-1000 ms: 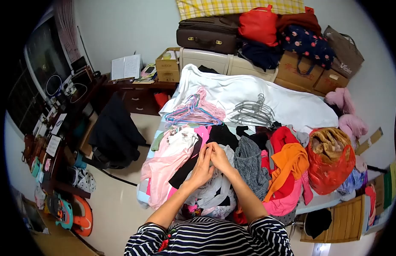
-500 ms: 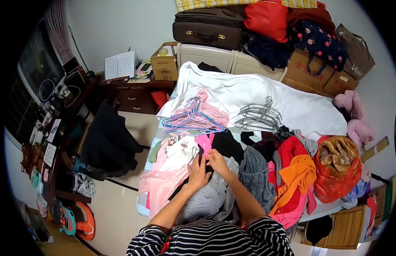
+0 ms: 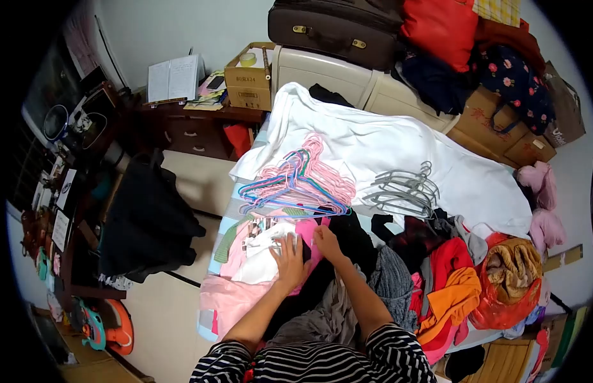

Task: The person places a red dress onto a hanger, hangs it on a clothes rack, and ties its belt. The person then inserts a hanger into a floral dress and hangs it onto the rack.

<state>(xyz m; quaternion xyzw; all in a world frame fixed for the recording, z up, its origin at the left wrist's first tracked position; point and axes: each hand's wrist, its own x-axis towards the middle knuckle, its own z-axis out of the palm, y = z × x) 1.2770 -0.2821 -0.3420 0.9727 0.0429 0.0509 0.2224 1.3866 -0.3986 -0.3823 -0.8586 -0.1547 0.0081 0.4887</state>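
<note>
My left hand lies with fingers spread over a white garment and the edge of a dark one. Close beside it, my right hand is closed at the edge of a bright pink garment, pinching the cloth. A light pink garment spreads to the left of my left forearm. Black clothing lies right of my right hand, and a grey-brown garment is bunched under my forearms. Just beyond my hands is a pile of pink and blue hangers.
Grey hangers rest on a white sheet. To the right are a dark grey knit, an orange garment and a red plastic bag holding a brown blanket. A chair draped in black stands left of the bed.
My view has shifted, bringing the hangers lower. More of the bright pink garment shows beside my hands. The light grey cloth under my forearms no longer shows; grey-brown cloth does. My left fingers have spread.
</note>
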